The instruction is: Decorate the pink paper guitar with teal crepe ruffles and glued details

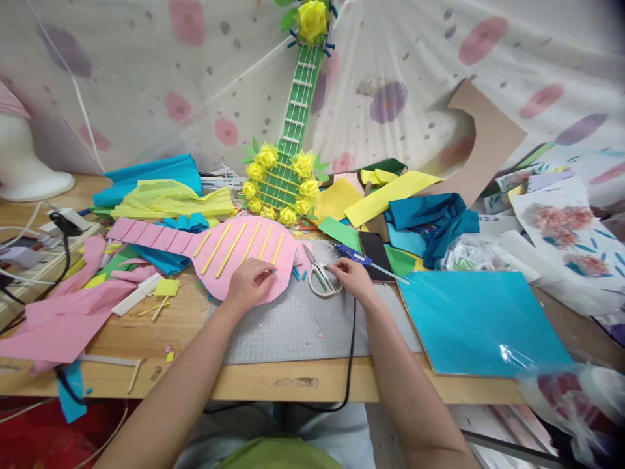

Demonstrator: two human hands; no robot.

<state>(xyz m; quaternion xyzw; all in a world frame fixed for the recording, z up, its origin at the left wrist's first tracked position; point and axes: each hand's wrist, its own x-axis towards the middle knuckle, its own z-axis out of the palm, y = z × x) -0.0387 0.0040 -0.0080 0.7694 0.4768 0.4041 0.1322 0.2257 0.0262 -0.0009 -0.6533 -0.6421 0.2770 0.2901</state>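
My left hand [251, 283] rests over the body of a pink paper guitar shape [229, 251] with yellow strips across it. Its fingertips are pinched on a small blue paper piece [270, 270], mostly hidden. Similar small blue rolls [296, 273] lie on the grey cutting mat [288, 335]. My right hand [352, 279] is closed round the handle of a blue glue gun [352, 254], its clear glue stick jutting out to the right and its black cord hanging below. Scissors [322, 277] with pale handles lie partly open just left of that hand.
A green paper guitar [293, 143] with yellow flowers leans on the curtain behind. A black phone [375, 253] lies beside the glue gun. A blue board [483, 322] covers the right side. Pink paper [63, 319], scraps and cables crowd the left.
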